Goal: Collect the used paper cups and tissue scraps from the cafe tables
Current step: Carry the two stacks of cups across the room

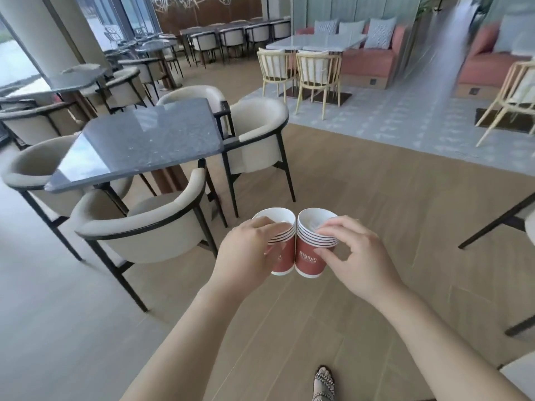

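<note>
Cafe floor (376, 215), grey table (144, 140) at 10 o'clock. Left hand (246, 256) gripping left cup stack (283, 263), right hand (356, 261) pinching right cup stack (309, 260), stacks touching.

On my feed the left forearm (185, 337) and right forearm (451, 342) are bare from the bottom edge up to the wrists, and so are the left grip (246, 256) and right grip (359, 264). Low in frame, one foot wears an open sandal (324, 383) with woven straps, seemingly a dark-and-pale braid, though it is blurred.
</note>
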Demonstrator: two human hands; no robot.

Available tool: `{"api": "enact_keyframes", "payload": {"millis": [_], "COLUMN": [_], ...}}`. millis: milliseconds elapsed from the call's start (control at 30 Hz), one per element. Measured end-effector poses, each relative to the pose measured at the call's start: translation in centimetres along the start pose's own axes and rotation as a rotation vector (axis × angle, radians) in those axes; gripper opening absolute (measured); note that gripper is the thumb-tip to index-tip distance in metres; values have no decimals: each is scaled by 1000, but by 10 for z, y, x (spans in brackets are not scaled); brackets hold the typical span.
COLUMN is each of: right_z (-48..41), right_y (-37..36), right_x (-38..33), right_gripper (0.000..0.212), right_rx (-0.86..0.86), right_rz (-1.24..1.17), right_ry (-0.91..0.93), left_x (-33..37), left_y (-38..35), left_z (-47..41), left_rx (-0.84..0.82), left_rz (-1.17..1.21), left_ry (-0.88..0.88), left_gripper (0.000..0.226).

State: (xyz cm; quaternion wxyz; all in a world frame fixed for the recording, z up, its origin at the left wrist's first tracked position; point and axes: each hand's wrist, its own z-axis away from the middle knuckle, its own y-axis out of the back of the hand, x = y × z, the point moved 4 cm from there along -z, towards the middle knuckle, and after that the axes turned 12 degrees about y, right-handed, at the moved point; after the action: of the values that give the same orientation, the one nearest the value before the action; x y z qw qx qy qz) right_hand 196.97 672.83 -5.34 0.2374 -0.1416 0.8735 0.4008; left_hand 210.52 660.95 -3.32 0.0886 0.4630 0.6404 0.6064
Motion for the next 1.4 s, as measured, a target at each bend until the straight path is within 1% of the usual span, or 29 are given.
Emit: {"api": "enact_keyframes", "payload": {"millis": [167, 333, 467, 600, 767, 933, 1067, 1233, 1400], "right_z": [-60, -106, -141, -186, -262, -349, -402, -453, -522], "right_y": [32, 48, 44, 35, 19, 14, 18, 32, 44], "right_x": [93, 167, 217, 275, 356, 435, 496, 573, 665], "right_gripper": [28, 26, 24, 24, 25, 25, 25, 26, 26], "right_rx": [6, -11, -42, -51, -87, -109, -92, -15, 26], "right_rz": [64, 88, 85, 83, 70, 94, 128, 152, 165], "right_ry": [-36, -44, -52, -75, -80, -102, -126, -186, -187], "left_x": [37, 57, 58, 56, 43, 47, 52, 68, 93], "left_y": [-50, -91, -121, -151, -190, -219, -245, -283, -331], "left_z": [-108, -184, -240, -309, -415, -533, -617, -712, -818], "left_rx": [-25, -58, -73, -107, -91, -109, -131, -182, -196], "left_rz": [44, 74, 100, 95, 120, 107, 99, 93, 88], "left_ry": [-30, -21, 10, -10, 15, -45, -64, -126, -178], "left_gripper": [29, 30, 30, 30, 27, 27, 29, 28, 26]}}
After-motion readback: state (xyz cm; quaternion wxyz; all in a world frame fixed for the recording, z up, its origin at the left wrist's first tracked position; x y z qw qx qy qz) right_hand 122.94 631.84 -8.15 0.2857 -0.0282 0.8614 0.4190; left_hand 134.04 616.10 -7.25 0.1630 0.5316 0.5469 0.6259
